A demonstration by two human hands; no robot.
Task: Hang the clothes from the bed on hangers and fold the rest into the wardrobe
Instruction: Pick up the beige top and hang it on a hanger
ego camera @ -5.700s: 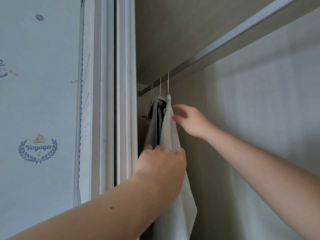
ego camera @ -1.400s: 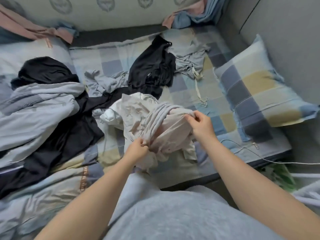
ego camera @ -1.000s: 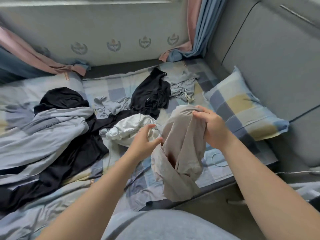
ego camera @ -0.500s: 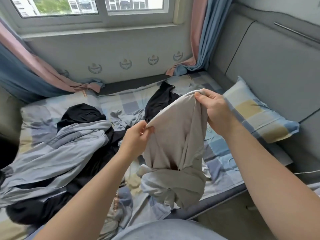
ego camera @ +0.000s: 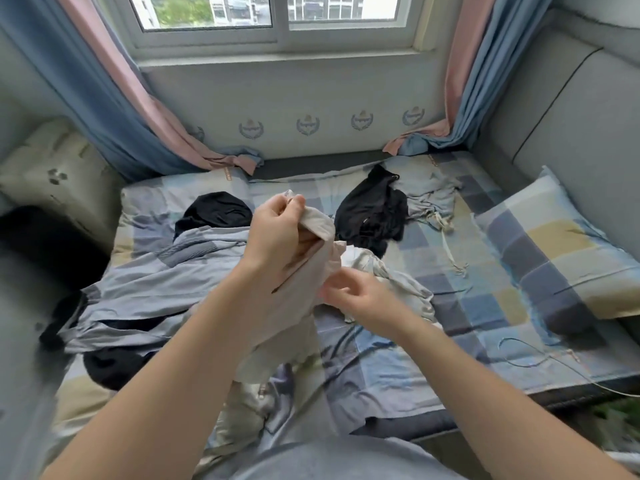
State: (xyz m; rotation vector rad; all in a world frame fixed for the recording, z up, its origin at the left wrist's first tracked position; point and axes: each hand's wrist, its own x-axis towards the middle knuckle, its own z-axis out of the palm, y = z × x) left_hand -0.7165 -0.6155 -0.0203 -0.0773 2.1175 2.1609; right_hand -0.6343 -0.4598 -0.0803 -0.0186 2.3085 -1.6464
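Observation:
I hold a beige garment [ego camera: 294, 306] up over the bed [ego camera: 485, 299]. My left hand [ego camera: 277, 237] grips its top edge, raised high. Lower and to the right, my right hand [ego camera: 353, 296] has its fingers curled on the garment's side. The cloth hangs down between my arms. On the bed lie a grey-blue garment [ego camera: 149, 282], black clothes [ego camera: 374, 209], a light grey garment [ego camera: 433, 192] with drawstrings and a white garment [ego camera: 388, 271] behind my right hand.
A checked pillow [ego camera: 561, 244] lies at the right by the grey padded headboard [ego camera: 571, 109]. Blue and pink curtains [ego camera: 114, 98] hang beside the window [ego camera: 273, 15]. A thin cable [ego camera: 540, 362] trails over the bed's front right edge. A cushion [ego camera: 52, 174] sits at the left.
Since the wardrobe I have turned to the bed and picked up the beige garment. In the last half second my left hand rose to its top edge and my right hand dropped lower.

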